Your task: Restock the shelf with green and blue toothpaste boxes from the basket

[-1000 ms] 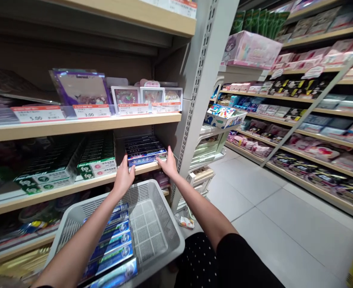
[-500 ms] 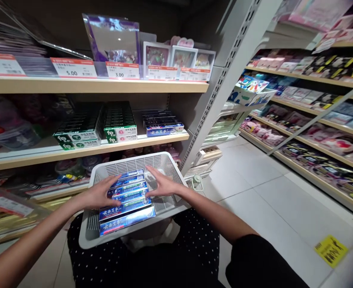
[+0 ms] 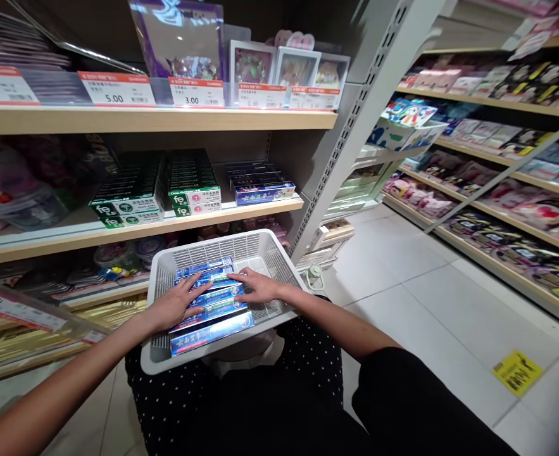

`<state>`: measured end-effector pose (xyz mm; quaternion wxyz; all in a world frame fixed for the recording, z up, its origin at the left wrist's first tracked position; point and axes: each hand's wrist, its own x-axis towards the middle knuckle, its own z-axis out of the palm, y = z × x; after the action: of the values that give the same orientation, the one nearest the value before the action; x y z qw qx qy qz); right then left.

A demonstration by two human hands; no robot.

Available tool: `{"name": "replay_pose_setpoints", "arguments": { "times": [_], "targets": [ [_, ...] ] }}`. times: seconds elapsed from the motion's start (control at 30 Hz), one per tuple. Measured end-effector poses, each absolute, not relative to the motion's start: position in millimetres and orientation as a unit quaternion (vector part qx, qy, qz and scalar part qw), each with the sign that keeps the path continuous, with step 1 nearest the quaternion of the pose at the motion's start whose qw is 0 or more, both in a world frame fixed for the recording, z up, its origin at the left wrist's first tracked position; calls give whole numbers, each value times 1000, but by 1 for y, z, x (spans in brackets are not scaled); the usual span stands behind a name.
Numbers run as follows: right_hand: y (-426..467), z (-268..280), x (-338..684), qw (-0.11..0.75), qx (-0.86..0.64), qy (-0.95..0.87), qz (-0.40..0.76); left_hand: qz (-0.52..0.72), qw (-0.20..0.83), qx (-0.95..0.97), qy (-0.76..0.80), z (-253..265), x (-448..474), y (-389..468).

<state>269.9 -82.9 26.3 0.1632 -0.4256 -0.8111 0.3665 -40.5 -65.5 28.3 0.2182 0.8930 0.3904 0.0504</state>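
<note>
A pale grey mesh basket [image 3: 276,253] rests across my lap. Inside it, several blue toothpaste boxes [image 3: 213,332] lie side by side in a row, their lettering facing up. My left hand [image 3: 177,305] lies over the left part of the row, its fingers spread across the middle boxes. From the other side, my right hand [image 3: 260,286] touches the right ends of the boxes, with thumb and fingers apart. Neither hand is closed around a box. Parts of the middle boxes are hidden beneath the hands.
On the shelf ahead stand green-and-white boxes [image 3: 134,206] and a blue stack of boxes [image 3: 264,192]. Price tags [image 3: 198,93] line the shelf above. A grey slotted post [image 3: 343,136] rises right of the basket. A clear tag holder [image 3: 37,310] juts out at left.
Both hands have lowered onto the boxes, the left hand shifting right across them. The middle boxes sit closer together. The view has tilted slightly, and the basket appears a little higher and further right.
</note>
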Motion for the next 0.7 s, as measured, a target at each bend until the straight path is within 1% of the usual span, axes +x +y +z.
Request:
{"name": "replay_pose_setpoints", "arguments": {
  "times": [0.1, 0.23, 0.3, 0.4, 0.47, 0.57, 0.7],
  "targets": [
    [-84, 14, 279, 201, -490, -764, 369, 76, 238, 890, 381, 23, -24, -39],
    [-76, -13, 282, 301, -551, -672, 393, 84, 274, 862, 419, 11, -7, -1],
    [-70, -25, 282, 344, -577, -608, 423, 99, 303, 836, 446, 5, -5, 11],
    [-65, -33, 281, 368, -614, -499, 489, 155, 362, 773, 497, 1, -7, 17],
    [-63, -32, 280, 379, -620, -448, 521, 190, 422, 717, 522, 0, -10, 17],
    [-62, -27, 277, 392, -630, -395, 541, 222, 500, 640, 539, 1, -12, 17],
    [-60, -24, 275, 405, -632, -363, 552, 248, 548, 588, 541, 3, -12, 20]
  ]
}}
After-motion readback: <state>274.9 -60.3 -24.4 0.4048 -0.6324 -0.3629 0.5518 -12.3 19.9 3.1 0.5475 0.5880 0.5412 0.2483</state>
